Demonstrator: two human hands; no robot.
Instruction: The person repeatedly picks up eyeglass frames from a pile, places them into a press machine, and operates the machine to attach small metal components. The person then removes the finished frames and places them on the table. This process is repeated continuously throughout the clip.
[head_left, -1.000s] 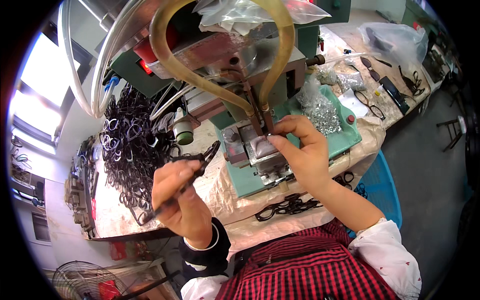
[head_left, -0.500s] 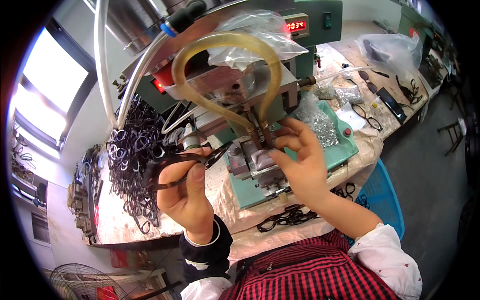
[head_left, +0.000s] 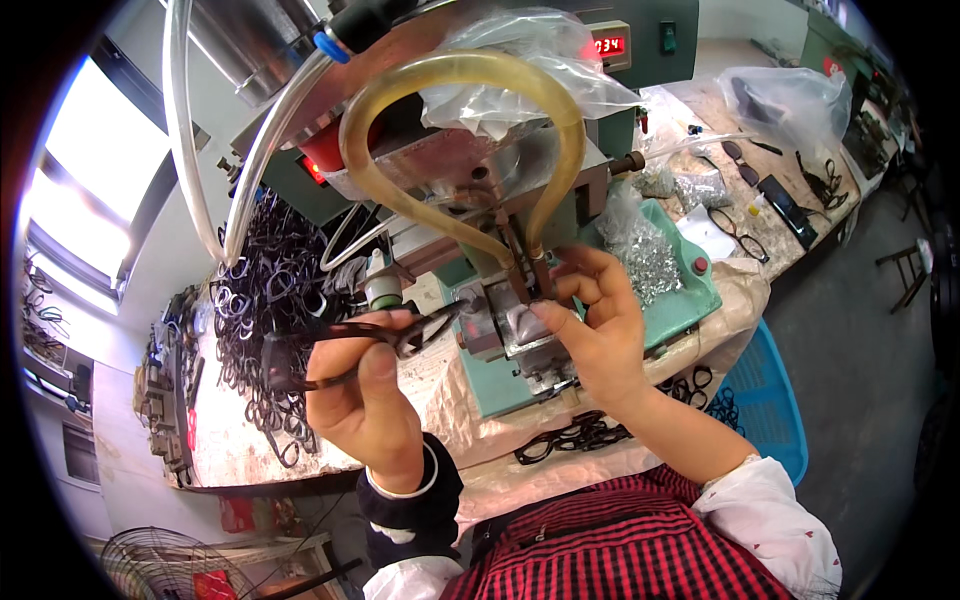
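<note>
A dark eyeglass frame point(head_left: 350, 330) is pinched between the thumb and fingers of my left hand point(head_left: 372, 405), just left of the machine's metal fixture point(head_left: 528, 328). One end of the frame points toward that fixture. At the fixture's right side, my right hand point(head_left: 608, 345) has thumb and index finger drawn together beside two copper-coloured prongs point(head_left: 517, 280). Whatever those fingertips grip, if anything, is too small to make out. A looped yellowish hose point(head_left: 455, 65) runs down to the prongs.
A heap of dark eyeglass frames point(head_left: 262, 300) lies left of the machine. On the right, a green tray point(head_left: 690, 290) holds a bag of small metal parts point(head_left: 650, 265). More frames point(head_left: 575, 435) lie along the front edge, near a blue basket point(head_left: 765, 400).
My left hand has shifted slightly left with the eyeglass frame, which has turned a little. My right hand stays by the fixture, its fingertips slightly closer in. The view has moved a little.
</note>
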